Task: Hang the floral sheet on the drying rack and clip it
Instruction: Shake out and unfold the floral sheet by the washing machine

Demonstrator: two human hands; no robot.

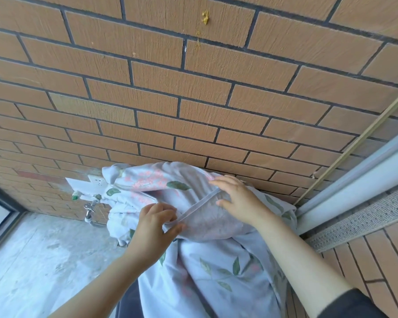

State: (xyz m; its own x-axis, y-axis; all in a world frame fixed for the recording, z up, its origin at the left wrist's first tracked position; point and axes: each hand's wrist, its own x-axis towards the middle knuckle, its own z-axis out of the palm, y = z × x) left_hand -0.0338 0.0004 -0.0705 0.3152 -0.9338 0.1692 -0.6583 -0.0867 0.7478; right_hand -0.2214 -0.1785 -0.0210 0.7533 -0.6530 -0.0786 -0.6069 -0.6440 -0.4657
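The floral sheet [216,255], pale blue-white with pink blossoms and green leaves, is bunched in a big heap in front of me against the brick wall. A hem strip runs diagonally across its top. My left hand [154,226] pinches the lower end of that hem between thumb and fingers. My right hand [237,198] rests on the upper end of the hem, fingers spread and curled over the fabric. No drying rack or clip is in view.
A brick wall [193,88] fills the upper view. A wall socket [97,180] and a metal tap [90,208] sit to the left of the sheet. A pale window frame [354,180] runs along the right. Concrete floor [32,260] lies at lower left.
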